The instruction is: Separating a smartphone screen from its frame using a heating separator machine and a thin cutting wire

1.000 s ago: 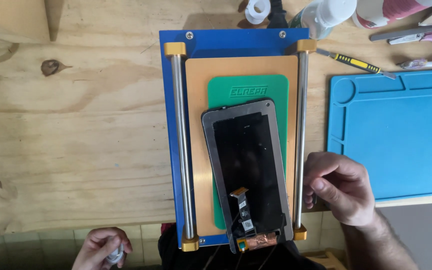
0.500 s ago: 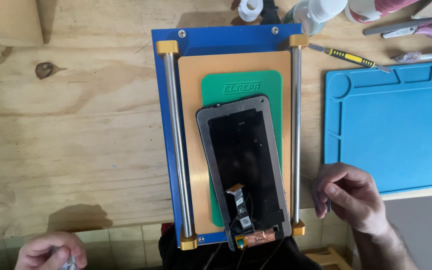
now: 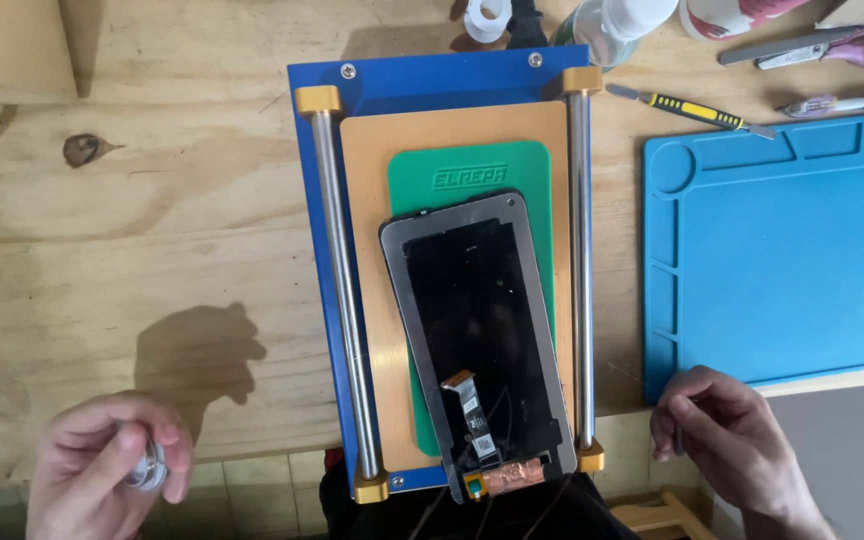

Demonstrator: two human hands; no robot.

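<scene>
My left hand (image 3: 107, 465) sits below and well to the left of the blue separator plate (image 3: 422, 85), fingers curled shut around a small silvery round spool (image 3: 144, 468). My right hand (image 3: 727, 445) hangs just off the plate's lower right corner, fingers pinched loosely together; I cannot tell whether anything is between them.

The phone screen (image 3: 477, 340) lies on the plate's green mat (image 3: 467, 170), its long axis running away from me, tilted slightly, with its flex cable (image 3: 472, 410) and copper-taped end nearest me. It lies between my hands, up and to the right of the spool, up and to the left of my right hand, which is the nearer one.

I count one screen, one green mat, two steel rails (image 3: 337, 290) flanking it, four gold end blocks, one spool, and one blue silicone mat (image 3: 792, 250) right of the plate.
</scene>
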